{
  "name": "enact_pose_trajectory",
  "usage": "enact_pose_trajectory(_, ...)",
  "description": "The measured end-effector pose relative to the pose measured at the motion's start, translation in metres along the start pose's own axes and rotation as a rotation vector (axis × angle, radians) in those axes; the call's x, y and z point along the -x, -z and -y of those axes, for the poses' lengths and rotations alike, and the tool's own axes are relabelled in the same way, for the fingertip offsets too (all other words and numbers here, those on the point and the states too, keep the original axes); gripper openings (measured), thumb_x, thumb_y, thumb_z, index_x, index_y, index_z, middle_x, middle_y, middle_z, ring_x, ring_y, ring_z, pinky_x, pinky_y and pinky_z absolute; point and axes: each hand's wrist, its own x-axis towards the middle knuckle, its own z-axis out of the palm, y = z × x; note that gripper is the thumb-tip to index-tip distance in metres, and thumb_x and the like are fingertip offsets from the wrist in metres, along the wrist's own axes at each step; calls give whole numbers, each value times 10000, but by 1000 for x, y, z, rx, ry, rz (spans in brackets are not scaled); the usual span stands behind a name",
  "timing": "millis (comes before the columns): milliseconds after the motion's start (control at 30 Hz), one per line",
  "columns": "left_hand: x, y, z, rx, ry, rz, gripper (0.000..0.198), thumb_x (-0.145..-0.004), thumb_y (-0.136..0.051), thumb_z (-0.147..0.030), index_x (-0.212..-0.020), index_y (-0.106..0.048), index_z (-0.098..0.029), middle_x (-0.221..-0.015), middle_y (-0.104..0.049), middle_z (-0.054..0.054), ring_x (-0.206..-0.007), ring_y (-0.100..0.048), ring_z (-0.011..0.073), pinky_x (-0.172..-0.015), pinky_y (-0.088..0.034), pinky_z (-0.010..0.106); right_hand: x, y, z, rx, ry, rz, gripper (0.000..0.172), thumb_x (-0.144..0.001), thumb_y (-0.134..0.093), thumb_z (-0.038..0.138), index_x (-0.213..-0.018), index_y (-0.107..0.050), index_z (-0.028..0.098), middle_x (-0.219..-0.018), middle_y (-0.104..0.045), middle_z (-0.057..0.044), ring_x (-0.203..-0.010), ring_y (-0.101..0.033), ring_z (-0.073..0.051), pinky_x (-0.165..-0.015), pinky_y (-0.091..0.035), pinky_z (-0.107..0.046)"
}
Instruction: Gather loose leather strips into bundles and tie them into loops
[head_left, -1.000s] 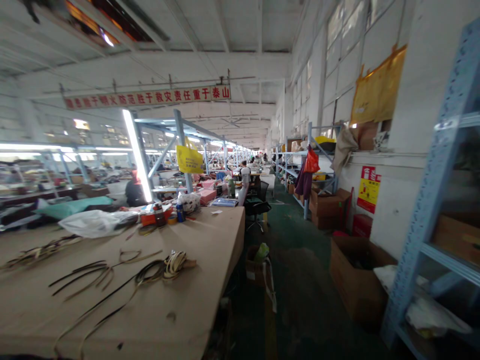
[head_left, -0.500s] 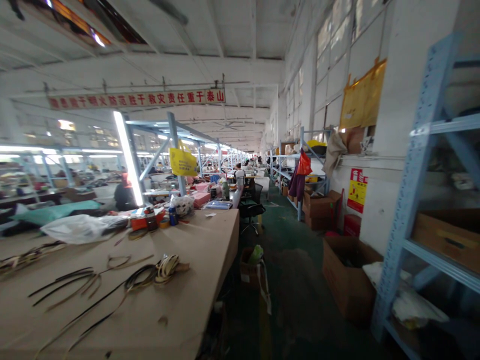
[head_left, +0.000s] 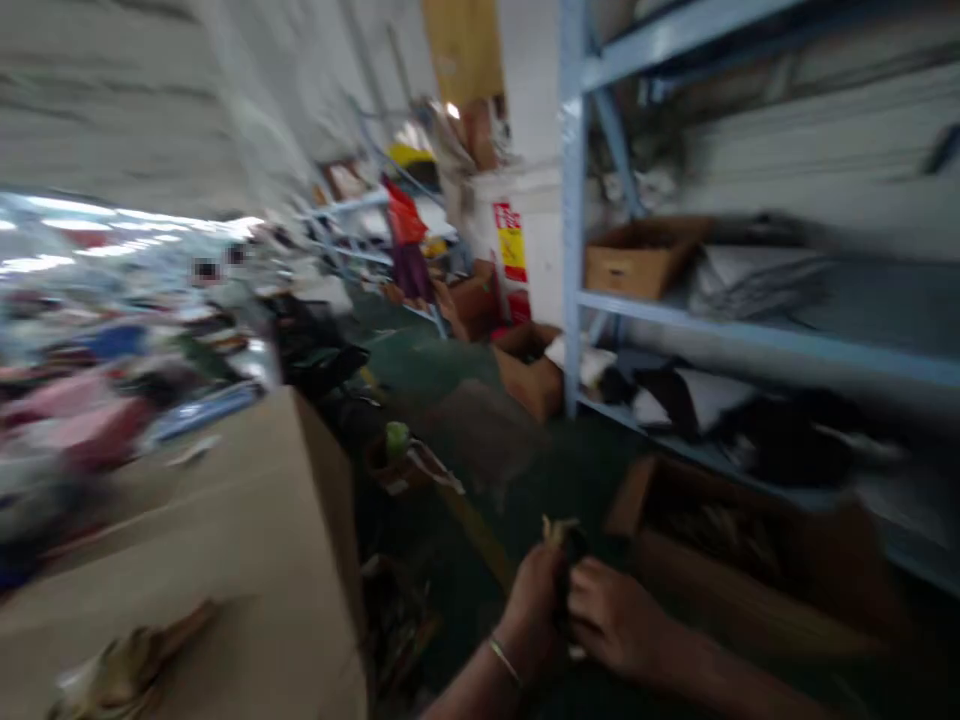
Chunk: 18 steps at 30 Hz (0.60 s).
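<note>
Both my hands are close together over the aisle floor, low in the head view. My left hand [head_left: 534,598], with a bracelet at the wrist, is closed around a small bundle of strips [head_left: 559,532]. Cream ends stick out above the fist, and a dark part shows between the hands. My right hand [head_left: 611,612] presses against the same bundle from the right with curled fingers. Blur hides the exact grip. Another bundle of cream strips [head_left: 124,672] lies on the brown-topped table [head_left: 225,540] at the lower left.
An open cardboard box [head_left: 720,580] with strip-like pieces stands right of my hands. Blue metal shelving [head_left: 573,230] holds boxes and cloth. A smaller box [head_left: 390,475] sits by the table's side, and a dark chair [head_left: 315,340] stands farther along the aisle.
My view has swung right and down, toward the shelving and the open box. Both hands have come into view with the bundle of strips.
</note>
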Motion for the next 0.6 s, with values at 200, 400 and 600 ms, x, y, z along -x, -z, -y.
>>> enact_pose_trajectory(200, -23, -12, 9, 162, 222, 158, 274, -703, -663, -413, -770, -503, -201, -646, -527, -16, -577, -508, 148, -545, -381, 254, 17, 14, -14, -69, -283, -254, 113, -834, -564, 233, -773, -620, 155, -814, -596, -29, -784, -538, -120, -700, -393, -222)
enact_pose_trajectory(400, -21, -50, -9, 130, 159, 171, 249, -718, -669, -370, -831, -591, -162, -751, -604, 48, -684, -585, 178, -623, -459, 267, 21, 17, -27, -196, -427, -195, 204, -812, -608, 350, -897, -645, 167, -829, -657, -20, -717, -585, -125, -613, -376, -211)
enact_pose_trajectory(600, -34, -95, -6, 104, 44, 208, 413, -769, -628, -501, -970, -614, -140, -945, -647, 104, -863, -614, 212, -716, -488, 274, 30, 41, -84, -303, -374, -230, 175, -844, -519, 203, -927, -663, 150, -837, -669, -21, -733, -598, -116, -643, -397, -201)
